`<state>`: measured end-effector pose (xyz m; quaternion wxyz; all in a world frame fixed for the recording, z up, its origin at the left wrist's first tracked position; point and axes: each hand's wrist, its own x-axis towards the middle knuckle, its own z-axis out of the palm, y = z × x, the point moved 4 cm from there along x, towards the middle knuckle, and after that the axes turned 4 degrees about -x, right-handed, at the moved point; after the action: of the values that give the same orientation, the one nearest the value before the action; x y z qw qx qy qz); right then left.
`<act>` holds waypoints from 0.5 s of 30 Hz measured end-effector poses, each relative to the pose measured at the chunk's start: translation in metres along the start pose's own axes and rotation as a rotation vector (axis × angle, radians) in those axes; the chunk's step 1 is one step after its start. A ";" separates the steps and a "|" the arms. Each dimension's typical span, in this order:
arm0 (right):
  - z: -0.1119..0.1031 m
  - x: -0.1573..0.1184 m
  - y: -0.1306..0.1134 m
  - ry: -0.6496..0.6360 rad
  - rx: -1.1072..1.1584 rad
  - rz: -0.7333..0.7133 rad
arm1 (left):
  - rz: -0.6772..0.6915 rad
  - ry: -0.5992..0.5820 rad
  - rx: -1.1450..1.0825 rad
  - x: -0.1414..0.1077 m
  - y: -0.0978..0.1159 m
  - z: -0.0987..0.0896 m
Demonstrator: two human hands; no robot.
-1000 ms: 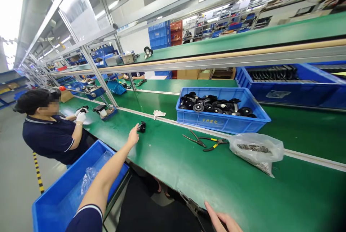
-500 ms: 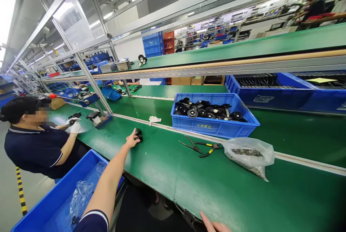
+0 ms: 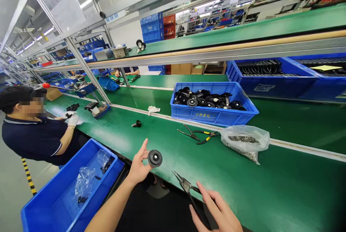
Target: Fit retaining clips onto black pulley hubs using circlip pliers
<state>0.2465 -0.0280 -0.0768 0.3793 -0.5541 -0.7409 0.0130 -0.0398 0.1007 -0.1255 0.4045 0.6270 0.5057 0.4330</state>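
Observation:
Near the table's front edge, my left hand (image 3: 141,163) holds a round black part (image 3: 155,158) with a light centre, its flat face toward me. To the right and lower, my right hand (image 3: 213,208) is closed on black-handled pliers (image 3: 186,185), whose narrow tips point up and left toward the round part without touching it. A small black part (image 3: 137,123) lies on the green table (image 3: 159,134) beyond my left hand. Yellow-and-black pliers (image 3: 207,137) and another pair of pliers (image 3: 190,134) lie farther back, beside a clear bag of small metal pieces (image 3: 244,143).
A blue bin (image 3: 213,115) of black parts stands at the back. A white glove (image 3: 154,109) lies left of it. Another blue bin (image 3: 72,185) with plastic bags sits at lower left. A co-worker (image 3: 35,131) in white gloves works at the left.
My left hand has drawn back from the far small part and now holds a round one nearer. My right hand has come further into view with pliers. The camera view has shifted slightly.

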 end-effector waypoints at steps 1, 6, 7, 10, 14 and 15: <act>0.000 0.003 -0.005 -0.005 0.027 0.005 | -0.013 -0.004 -0.021 -0.013 0.012 0.006; -0.003 0.011 -0.020 -0.047 0.104 -0.039 | -0.012 -0.152 -0.142 -0.039 0.042 0.010; -0.006 0.012 -0.022 -0.068 0.123 -0.047 | 0.005 -0.253 -0.192 -0.040 0.043 0.009; -0.014 0.011 -0.027 -0.160 0.219 -0.066 | -0.036 -0.702 -0.430 -0.043 0.040 0.011; -0.026 0.011 -0.036 -0.257 0.303 -0.105 | -0.230 -1.199 -0.633 -0.045 0.028 0.015; -0.028 0.010 -0.038 -0.265 0.305 -0.122 | -0.247 -1.259 -0.640 -0.044 0.025 0.016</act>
<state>0.2306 -0.0453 -0.0343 0.3581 -0.4380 -0.8058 0.1749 -0.0228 0.0521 -0.1124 0.8296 0.5466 0.0919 0.0669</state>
